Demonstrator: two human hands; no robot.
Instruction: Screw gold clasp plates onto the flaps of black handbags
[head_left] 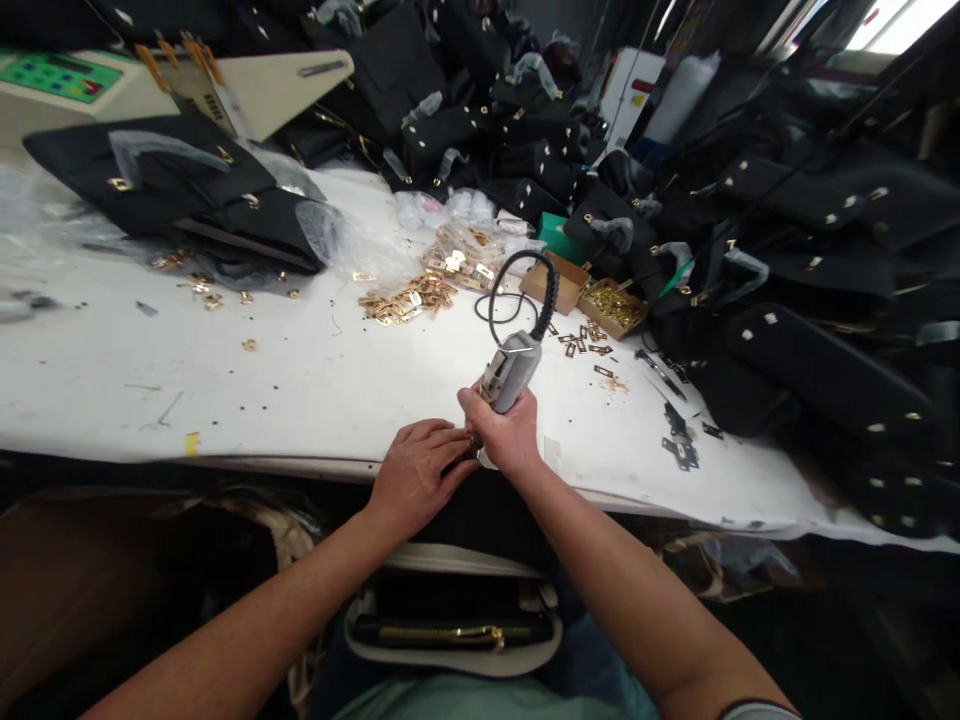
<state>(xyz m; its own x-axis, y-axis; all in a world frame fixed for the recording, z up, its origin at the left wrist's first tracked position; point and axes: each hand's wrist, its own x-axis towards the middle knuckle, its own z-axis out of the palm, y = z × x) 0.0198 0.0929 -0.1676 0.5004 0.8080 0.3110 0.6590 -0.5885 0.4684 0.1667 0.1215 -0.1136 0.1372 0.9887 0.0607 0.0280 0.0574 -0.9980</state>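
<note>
Right now, I can see the person's right hand with its grip clamped round a grey tool, which stands tilted over the front edge of the tabletop. A black cord loops up from the tool's top end. The tool's lower tip is mostly hidden between the hands. The left hand lies just beside it, fingers stretched toward the tip over a black bag; whether that grip pinches the bag I cannot tell. The bag is at the tabletop's near edge, in front of the person's body, its pale-rimmed mouth open and a gold zip showing inside. Farther back lie a heap of gold-coloured metal pieces and, to its right, an open cardboard box of small gold bits. More black bags crowd the right side.
</note>
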